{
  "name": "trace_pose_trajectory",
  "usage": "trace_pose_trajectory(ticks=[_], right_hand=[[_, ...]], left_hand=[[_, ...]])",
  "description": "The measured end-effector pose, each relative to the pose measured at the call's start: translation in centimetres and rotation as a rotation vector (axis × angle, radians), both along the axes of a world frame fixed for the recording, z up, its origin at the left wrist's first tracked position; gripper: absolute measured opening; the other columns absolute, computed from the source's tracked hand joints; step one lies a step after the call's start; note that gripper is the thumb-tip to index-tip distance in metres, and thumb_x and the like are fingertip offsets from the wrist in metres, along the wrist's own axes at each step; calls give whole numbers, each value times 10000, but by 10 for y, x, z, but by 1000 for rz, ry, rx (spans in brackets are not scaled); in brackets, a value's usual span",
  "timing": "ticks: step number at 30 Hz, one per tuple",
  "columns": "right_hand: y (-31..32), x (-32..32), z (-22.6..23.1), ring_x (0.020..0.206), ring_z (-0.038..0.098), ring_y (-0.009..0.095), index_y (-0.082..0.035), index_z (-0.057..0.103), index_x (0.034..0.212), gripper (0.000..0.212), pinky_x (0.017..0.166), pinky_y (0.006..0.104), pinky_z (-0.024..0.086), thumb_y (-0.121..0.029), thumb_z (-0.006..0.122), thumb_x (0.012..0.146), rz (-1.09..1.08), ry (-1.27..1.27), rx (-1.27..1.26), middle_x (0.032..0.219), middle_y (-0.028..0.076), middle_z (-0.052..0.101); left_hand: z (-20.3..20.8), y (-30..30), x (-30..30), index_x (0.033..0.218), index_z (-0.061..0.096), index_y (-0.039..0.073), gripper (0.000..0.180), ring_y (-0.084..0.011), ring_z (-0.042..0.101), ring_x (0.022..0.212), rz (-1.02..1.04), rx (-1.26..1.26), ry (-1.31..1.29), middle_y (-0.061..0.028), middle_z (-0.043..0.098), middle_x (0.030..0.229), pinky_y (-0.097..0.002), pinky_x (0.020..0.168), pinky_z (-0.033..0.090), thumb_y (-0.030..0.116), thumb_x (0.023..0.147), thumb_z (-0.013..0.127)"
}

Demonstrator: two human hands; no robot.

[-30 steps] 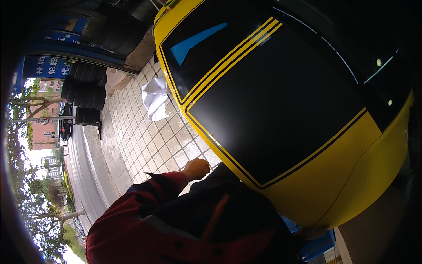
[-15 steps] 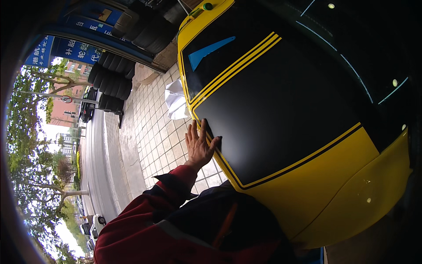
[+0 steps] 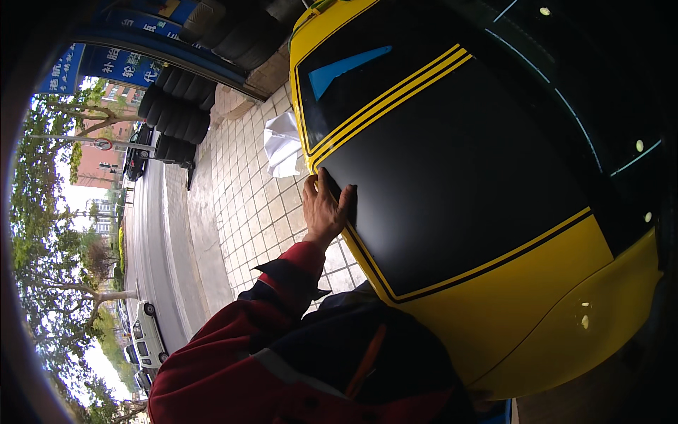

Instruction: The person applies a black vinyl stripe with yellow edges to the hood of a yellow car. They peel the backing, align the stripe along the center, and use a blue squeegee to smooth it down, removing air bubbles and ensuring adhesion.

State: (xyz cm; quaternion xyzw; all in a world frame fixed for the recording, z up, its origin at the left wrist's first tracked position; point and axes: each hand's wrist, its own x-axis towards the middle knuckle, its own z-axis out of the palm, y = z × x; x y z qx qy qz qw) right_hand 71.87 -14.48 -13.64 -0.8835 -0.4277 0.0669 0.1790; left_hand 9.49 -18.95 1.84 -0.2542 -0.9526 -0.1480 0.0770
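My left hand (image 3: 327, 206) lies palm down at the left edge of a yellow and black car panel (image 3: 452, 169), probably a hood. Its index finger and thumb reach onto the matte black area, apart from each other. The other fingers bend at the yellow rim, and nothing shows in the hand. Beyond it, yellow stripes (image 3: 392, 100) cross the black surface. Past the stripes lies a blue wedge-shaped plastic scraper (image 3: 337, 72), touched by no hand. My right hand is out of the picture.
A crumpled white sheet (image 3: 282, 145) sits beside the panel's left edge, over the tiled pavement (image 3: 247, 205). Stacked tyres (image 3: 176, 106) stand farther left, near blue signs (image 3: 127, 65). Beyond are a road with a white van (image 3: 147, 336), a dark car (image 3: 138, 152) and trees.
My left hand's fingers were more spread; now the outer ones are bent at the rim. The view has shifted slightly, and the white van shows more fully on the road.
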Motion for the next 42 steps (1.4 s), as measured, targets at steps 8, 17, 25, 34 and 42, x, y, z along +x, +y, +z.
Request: trace_pose_trajectory(ticks=[8,17,25,34,42], right_hand=[[2,-1,-5,1345,674,359,-19,559,1600,884,1122,526,565,-756,448,1124,10,15,5,1468,241,672],[2,-2,-5,1329,678,358,-17,568,1591,891,1116,524,566,-764,451,1119,26,0,4,1453,242,678],[3,-1,-7,1315,681,357,-15,575,1583,898,1112,522,566,-772,453,1115,27,-3,4,1439,243,682],[5,-1,-10,1299,685,357,-13,583,1574,905,1106,519,567,-780,456,1110,40,-8,-9,1424,244,688],[3,5,-12,1284,689,356,-11,591,1566,912,1102,517,567,-788,459,1106,51,-9,2,1410,244,692]], left_hand=[[16,0,-21,1093,633,33,339,-464,671,958,-65,66,-56,-230,697,1063,-581,822,536,294,948,794],[-2,-19,20,1701,399,-66,929,-524,434,1497,-130,-39,-33,-334,440,1622,-582,1267,349,554,1063,664],[1,9,-4,1505,566,-174,829,-468,626,1205,-151,-197,157,-296,677,1219,-540,1046,528,451,1004,781],[16,13,-10,1368,657,-141,591,-459,612,1104,-165,-133,134,-243,691,1094,-561,994,509,357,1057,721],[10,14,-24,1062,659,-29,300,-467,638,981,-224,-174,209,-231,680,967,-582,850,511,267,1046,705]])
